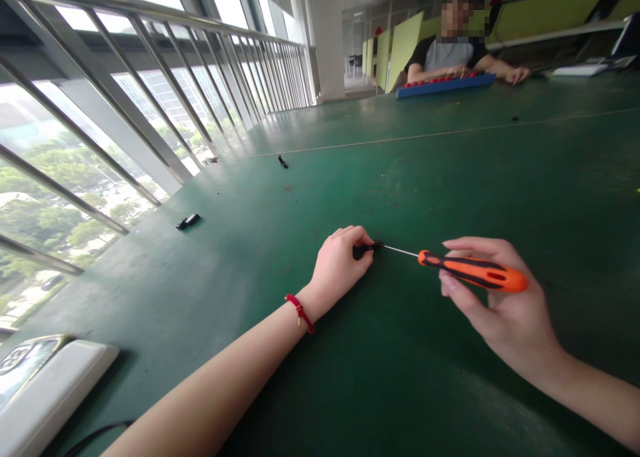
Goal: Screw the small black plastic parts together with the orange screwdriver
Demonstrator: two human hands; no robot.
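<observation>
My left hand (345, 253) rests on the green table, thumb and fingers pinched on a small black part (369, 248). Most of that part is hidden by the fingers, so I cannot tell its kind. An orange and black screwdriver (475, 270) points left, its thin metal shaft (400, 250) reaching the right end of the black part. Around the handle is my right hand (510, 303), holding it loosely, with the handle's butt near the palm and the thumb and fingers to either side. Whether the tip sits in a screw is too small to see.
Small black pieces lie on the green table (280, 350): one (189, 221) at left, another (283, 162) farther back. A white device (60, 397) and a cable (97, 437) are at lower left. Across the table a person (450, 53) sits behind a blue tray (445, 89). Metal railing (165, 63) borders the left.
</observation>
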